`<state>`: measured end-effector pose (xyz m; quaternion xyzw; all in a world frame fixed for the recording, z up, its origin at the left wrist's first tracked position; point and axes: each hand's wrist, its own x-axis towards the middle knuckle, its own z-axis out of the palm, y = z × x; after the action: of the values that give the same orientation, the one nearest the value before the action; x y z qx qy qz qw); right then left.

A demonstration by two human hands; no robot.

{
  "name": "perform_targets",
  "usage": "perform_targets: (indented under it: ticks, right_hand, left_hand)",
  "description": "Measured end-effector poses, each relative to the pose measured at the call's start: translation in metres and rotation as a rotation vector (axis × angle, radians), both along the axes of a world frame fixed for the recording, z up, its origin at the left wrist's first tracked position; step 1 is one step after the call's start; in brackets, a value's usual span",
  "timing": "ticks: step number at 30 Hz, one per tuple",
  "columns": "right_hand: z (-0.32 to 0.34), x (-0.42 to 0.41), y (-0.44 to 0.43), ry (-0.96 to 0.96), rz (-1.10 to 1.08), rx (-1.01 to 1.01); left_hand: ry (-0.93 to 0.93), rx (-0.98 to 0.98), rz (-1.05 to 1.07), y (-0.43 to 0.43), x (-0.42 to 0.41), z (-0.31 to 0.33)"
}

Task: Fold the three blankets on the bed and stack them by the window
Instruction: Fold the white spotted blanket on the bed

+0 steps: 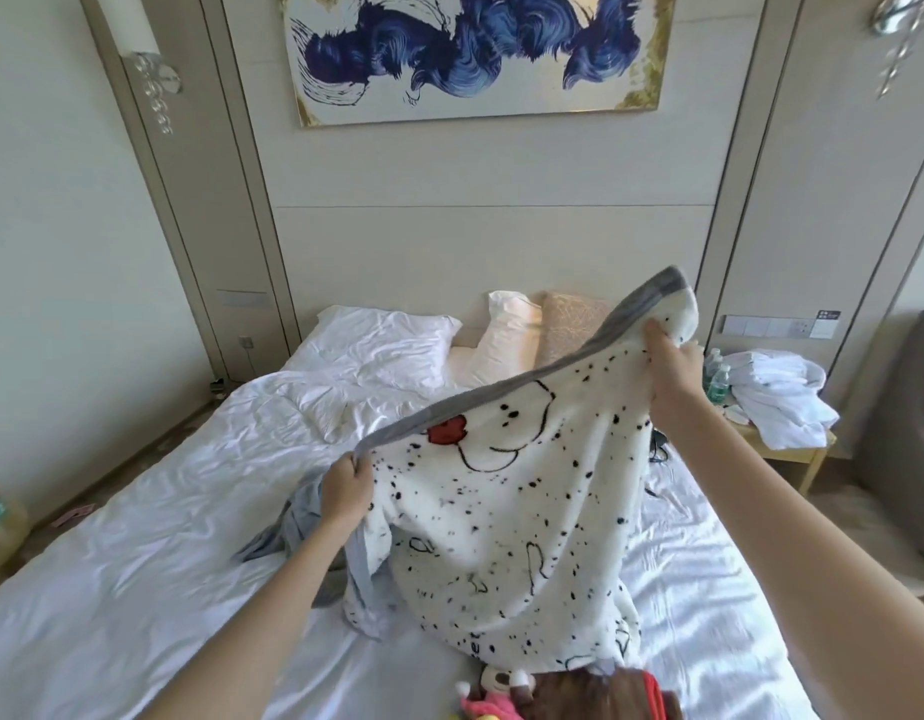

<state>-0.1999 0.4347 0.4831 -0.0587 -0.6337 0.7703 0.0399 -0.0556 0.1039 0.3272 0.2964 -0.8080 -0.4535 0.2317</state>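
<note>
A white fleece blanket (512, 511) with black spots, a cartoon dog face and a grey border hangs above the bed (138, 537). My left hand (345, 488) grips its grey edge at the lower left. My right hand (670, 366) holds the upper right corner, raised higher. The blanket's lower part rests bunched on the sheet. A grey-blue blanket (288, 532) lies crumpled behind my left hand, partly hidden. A brown and pink plush blanket (569, 693) shows at the bottom edge.
White pillows (377, 345) and a beige cushion (569, 319) lean at the headboard. A nightstand (792, 449) at the right carries white towels (782, 392) and water bottles (717, 376). A grey armchair (901, 433) stands at the far right.
</note>
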Motion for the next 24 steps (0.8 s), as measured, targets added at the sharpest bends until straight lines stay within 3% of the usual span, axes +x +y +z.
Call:
perform_targets:
  ticks: [5, 10, 13, 15, 19, 24]
  right_hand:
    - [-0.022, 0.003, 0.002, 0.009, 0.076, 0.257]
    - [-0.013, 0.041, -0.030, 0.245, 0.675, 0.489]
    - [-0.007, 0.056, -0.063, 0.384, 0.798, 0.695]
    - [-0.006, 0.060, -0.076, 0.412, 0.771, 0.736]
    - [0.001, 0.053, -0.072, 0.375, 0.626, 0.607]
    - [0.015, 0.047, -0.070, 0.408, 0.499, 0.541]
  left_hand:
    - [0.084, -0.185, -0.183, 0.013, -0.008, 0.079]
    - [0.127, -0.354, -0.471, 0.056, -0.019, 0.147]
    - [0.159, -0.448, -0.596, 0.086, -0.018, 0.173]
    - [0.150, -0.442, -0.624, 0.091, -0.018, 0.179]
    - [-0.003, -0.362, -0.637, 0.068, -0.006, 0.167]
    - [-0.188, -0.466, -0.381, 0.049, -0.002, 0.111]
